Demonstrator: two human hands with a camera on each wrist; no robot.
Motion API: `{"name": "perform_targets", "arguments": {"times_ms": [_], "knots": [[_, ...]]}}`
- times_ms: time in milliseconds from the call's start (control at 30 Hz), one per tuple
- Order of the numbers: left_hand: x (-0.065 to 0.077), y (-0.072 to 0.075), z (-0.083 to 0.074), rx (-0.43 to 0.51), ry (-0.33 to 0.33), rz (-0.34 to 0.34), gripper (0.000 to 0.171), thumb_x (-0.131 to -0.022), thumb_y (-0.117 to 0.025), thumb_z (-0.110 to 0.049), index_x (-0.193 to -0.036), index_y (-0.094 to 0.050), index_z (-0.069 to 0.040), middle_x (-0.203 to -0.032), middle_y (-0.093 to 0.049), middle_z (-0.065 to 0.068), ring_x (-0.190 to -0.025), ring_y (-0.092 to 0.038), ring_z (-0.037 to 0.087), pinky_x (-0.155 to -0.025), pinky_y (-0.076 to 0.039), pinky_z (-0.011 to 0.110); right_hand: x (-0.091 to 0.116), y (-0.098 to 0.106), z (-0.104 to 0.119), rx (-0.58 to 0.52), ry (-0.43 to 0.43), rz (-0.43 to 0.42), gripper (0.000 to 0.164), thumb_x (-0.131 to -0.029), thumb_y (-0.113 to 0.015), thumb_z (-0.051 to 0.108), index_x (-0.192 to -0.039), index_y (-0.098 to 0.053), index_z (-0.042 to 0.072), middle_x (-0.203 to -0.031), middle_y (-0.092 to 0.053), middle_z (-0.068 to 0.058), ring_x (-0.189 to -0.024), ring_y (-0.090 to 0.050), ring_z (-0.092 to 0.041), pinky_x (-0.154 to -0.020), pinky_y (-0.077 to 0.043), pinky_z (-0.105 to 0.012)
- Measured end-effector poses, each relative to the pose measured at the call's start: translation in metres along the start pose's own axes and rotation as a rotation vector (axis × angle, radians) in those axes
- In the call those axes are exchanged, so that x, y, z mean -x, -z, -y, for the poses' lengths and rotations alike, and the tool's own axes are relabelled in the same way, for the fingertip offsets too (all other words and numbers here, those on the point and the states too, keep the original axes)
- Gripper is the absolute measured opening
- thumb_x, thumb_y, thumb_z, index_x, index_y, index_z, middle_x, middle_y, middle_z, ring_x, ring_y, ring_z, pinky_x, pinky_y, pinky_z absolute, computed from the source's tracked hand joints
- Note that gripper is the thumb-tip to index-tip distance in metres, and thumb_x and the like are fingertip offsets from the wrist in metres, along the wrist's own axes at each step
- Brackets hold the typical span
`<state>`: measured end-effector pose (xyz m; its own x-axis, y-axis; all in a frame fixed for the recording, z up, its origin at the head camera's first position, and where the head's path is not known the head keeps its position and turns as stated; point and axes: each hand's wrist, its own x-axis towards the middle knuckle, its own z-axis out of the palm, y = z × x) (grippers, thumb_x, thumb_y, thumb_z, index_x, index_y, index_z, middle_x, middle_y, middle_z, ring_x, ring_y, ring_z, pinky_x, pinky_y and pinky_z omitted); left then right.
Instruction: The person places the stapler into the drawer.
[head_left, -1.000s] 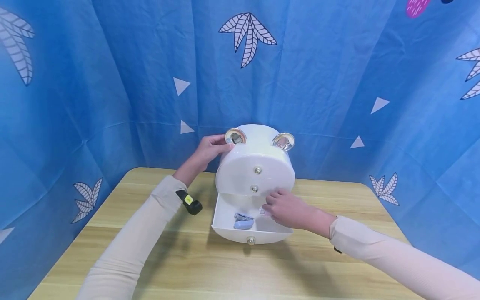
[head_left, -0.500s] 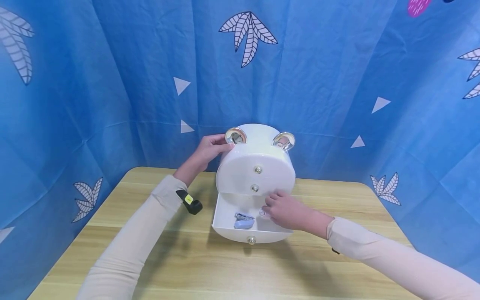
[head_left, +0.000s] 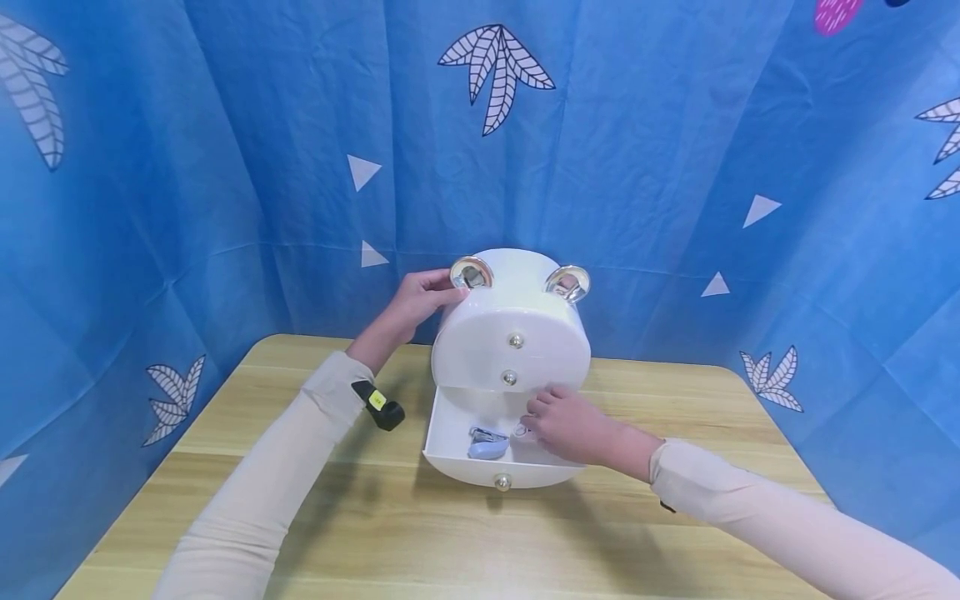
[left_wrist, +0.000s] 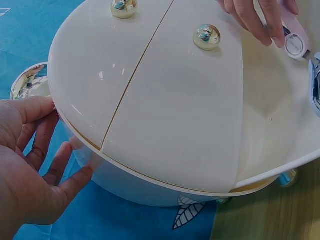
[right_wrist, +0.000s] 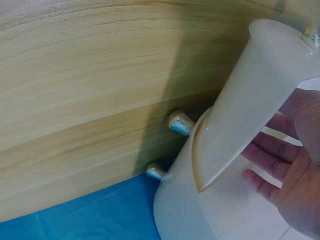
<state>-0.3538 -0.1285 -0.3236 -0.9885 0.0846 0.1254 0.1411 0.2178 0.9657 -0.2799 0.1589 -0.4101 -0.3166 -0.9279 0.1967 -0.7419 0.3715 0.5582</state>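
Observation:
A white rounded drawer box (head_left: 480,350) with shiny ear-shaped trims stands on the table. Its bottom drawer (head_left: 450,417) is pulled out. My left hand (head_left: 420,300) rests on the box's left side beside the left ear; in the left wrist view its fingertips touch the shell. Inside the drawer, my right hand (head_left: 566,422) pinches what looks like a pink wristwatch (left_wrist: 296,45) with a round pale face, partly hidden by the fingers. Left of it in the drawer lies a light-blue stapler (head_left: 488,449). In the right wrist view, the right fingers reach over the drawer wall (right_wrist: 245,110).
Gold round knobs (head_left: 516,340) sit on the upper drawer fronts, and another knob (head_left: 502,482) is on the pulled-out drawer. The wooden table (head_left: 420,550) extends around the box. A blue patterned curtain (head_left: 630,167) hangs close behind the table.
My right hand has moved slightly left and toward the drawer's front, with the wristwatch shifting along. The left hand, box and stapler stay where they were.

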Motion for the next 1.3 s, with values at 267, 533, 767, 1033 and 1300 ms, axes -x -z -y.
{"name": "perform_targets", "arguments": {"times_ms": [267,533,767,1033,1300], "knots": [[0.001,0.000,-0.001,0.003,0.003,0.000,0.042,-0.096,-0.071,-0.022,-0.135,-0.065,-0.008,-0.135,-0.066,0.016,-0.128,-0.057,0.029,-0.114,-0.044,0.052,-0.004,0.004,0.001,-0.057,-0.022,-0.050,0.029,-0.091,-0.074,0.046,-0.090,-0.073,0.017,-0.085,-0.067,0.005,-0.084,-0.059,-0.017,-0.086,-0.049,-0.034],[0.001,0.000,-0.001,0.012,0.012,0.005,0.044,-0.096,-0.071,-0.023,-0.137,-0.064,-0.009,-0.137,-0.065,0.014,-0.131,-0.056,0.029,-0.115,-0.042,0.054,-0.005,0.007,0.002,-0.058,-0.024,-0.036,0.028,-0.091,-0.074,0.045,-0.093,-0.074,0.017,-0.089,-0.068,0.004,-0.089,-0.060,-0.017,-0.088,-0.050,-0.034],[0.001,0.001,-0.001,0.016,0.009,0.001,0.043,-0.096,-0.071,-0.023,-0.137,-0.064,-0.009,-0.137,-0.065,0.015,-0.131,-0.055,0.029,-0.115,-0.042,0.053,-0.006,0.013,0.003,-0.228,-0.075,-0.085,0.037,-0.088,-0.078,0.043,-0.106,-0.076,0.011,-0.098,-0.071,-0.001,-0.097,-0.063,-0.020,-0.092,-0.051,-0.037],[0.002,-0.001,-0.001,0.013,0.007,0.001,0.044,-0.096,-0.071,-0.023,-0.137,-0.064,-0.010,-0.136,-0.066,0.014,-0.131,-0.056,0.028,-0.114,-0.043,0.051,-0.001,0.042,0.008,-0.606,-0.224,-0.171,0.035,-0.087,-0.081,0.023,-0.118,-0.075,0.009,-0.112,-0.074,-0.003,-0.109,-0.066,-0.022,-0.096,-0.054,-0.039],[0.003,-0.002,-0.001,0.006,0.011,-0.006,0.044,-0.096,-0.071,-0.023,-0.138,-0.064,-0.010,-0.136,-0.065,0.014,-0.131,-0.056,0.028,-0.114,-0.043,0.051,0.006,0.048,0.031,-1.206,-0.306,-0.114,0.025,-0.095,-0.072,0.018,-0.117,-0.075,0.008,-0.103,-0.078,-0.001,-0.093,-0.069,-0.006,-0.083,-0.059,-0.030]]}}
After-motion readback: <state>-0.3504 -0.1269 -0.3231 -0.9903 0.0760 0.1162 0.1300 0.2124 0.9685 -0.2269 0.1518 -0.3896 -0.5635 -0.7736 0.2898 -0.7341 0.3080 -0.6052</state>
